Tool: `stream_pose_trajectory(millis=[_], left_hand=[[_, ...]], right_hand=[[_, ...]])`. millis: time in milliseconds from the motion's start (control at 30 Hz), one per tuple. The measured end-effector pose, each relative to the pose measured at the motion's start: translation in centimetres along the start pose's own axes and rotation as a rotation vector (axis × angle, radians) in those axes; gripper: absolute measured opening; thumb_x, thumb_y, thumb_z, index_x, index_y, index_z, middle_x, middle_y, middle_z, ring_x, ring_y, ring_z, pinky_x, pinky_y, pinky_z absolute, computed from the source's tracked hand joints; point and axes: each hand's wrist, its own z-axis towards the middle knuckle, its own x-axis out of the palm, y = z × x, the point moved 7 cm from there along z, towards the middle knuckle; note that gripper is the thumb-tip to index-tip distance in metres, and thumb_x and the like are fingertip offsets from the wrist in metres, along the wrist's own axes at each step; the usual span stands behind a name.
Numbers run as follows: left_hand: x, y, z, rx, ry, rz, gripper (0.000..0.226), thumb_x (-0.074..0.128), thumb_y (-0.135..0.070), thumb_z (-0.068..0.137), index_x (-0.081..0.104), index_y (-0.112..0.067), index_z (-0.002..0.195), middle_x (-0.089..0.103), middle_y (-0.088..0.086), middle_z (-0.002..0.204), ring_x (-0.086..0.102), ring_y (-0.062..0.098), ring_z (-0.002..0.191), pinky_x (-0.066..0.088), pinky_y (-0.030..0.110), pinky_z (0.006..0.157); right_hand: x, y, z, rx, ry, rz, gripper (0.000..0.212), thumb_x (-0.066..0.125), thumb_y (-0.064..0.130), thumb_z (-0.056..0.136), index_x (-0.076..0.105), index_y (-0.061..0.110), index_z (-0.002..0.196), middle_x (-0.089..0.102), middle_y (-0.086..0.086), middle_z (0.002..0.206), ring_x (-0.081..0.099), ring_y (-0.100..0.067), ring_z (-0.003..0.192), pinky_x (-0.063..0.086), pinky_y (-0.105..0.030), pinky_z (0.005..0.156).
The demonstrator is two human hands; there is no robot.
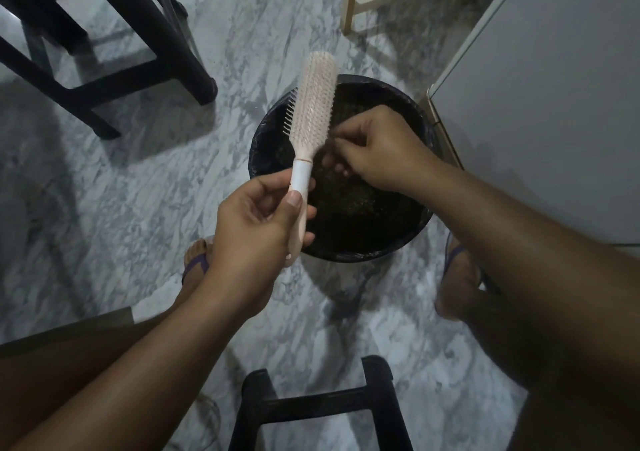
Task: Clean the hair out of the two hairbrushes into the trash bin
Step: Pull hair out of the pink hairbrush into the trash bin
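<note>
The pink hairbrush (313, 104) is held upright right over the trash bin (263, 131), prob. so pulled hair drops straight in. Left hand (256, 222) is closed round the handle at the bin's near-left rim, thumb on top. Right hand (377, 152) hovers above the bin's middle, fingertips pinched beside the bristles; any hair in the pinch is too fine to tell. 2nd brush not in view.
</note>
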Motion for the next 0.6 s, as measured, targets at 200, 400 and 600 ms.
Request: stream_pose_trajectory(millis=[200, 400, 600], left_hand=[[-1.0, -2.5, 0.2, 0.138, -0.041, -0.078, 0.022, 0.058, -0.008, 0.098, 0.066, -0.013, 0.118, 0.076, 0.001, 0.112, 0.074, 0.015, 0.088, 0.059, 0.03, 0.063], [-1.0, -1.4, 0.6, 0.067, -0.045, -0.041, 0.023, 0.058, -0.008, 0.098, 0.066, -0.009, 0.12, 0.077, 0.001, 0.109, 0.074, 0.017, 0.088, 0.061, 0.032, 0.064], [-0.5, 0.3, 0.4, -0.017, -0.021, -0.001, 0.024, 0.058, -0.006, 0.098, 0.065, -0.006, 0.121, 0.076, 0.002, 0.11, 0.074, 0.016, 0.087, 0.064, 0.035, 0.067]], right_hand=[[2.7, -6.7, -1.5, 0.337, 0.399, -0.706, 0.016, 0.064, 0.014, 0.092, 0.071, 0.006, 0.103, 0.065, -0.002, 0.079, 0.069, -0.023, 0.083, 0.05, -0.028, 0.064], [3.3, -5.9, -1.3, 0.265, 0.444, -0.726, 0.106, 0.078, 0.037, 0.085, 0.006, 0.01, 0.158, 0.037, -0.018, 0.155, 0.04, -0.033, 0.141, 0.038, -0.038, 0.113], [0.5, -2.7, 0.4, 0.046, 0.08, -0.526, 0.043, 0.069, 0.023, 0.093, 0.061, 0.014, 0.135, 0.068, -0.01, 0.127, 0.065, -0.02, 0.116, 0.049, -0.025, 0.1]])
